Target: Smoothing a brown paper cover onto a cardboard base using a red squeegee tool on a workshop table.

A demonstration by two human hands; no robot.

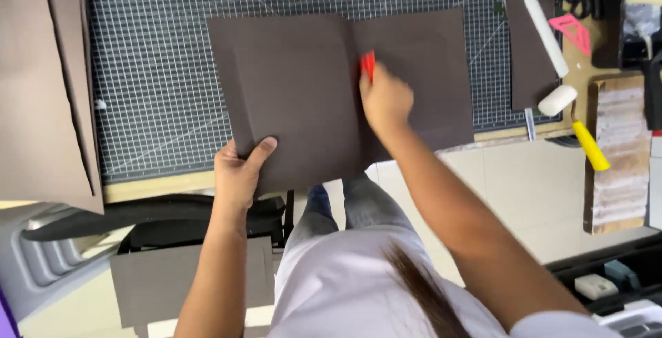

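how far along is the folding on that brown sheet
Done: the brown sheet already shows a vertical fold line down its middle. In hand: the right hand presses a red tool on that crease, while the left hand pins the near edge on the cutting mat. Left: seemingly the crease's lower stretch.

we see a pale lilac-white top with short sleeves, blue-grey jeans below it, and a long dark strand of hair down the front; both forearms and hands are uncovered, without rings.
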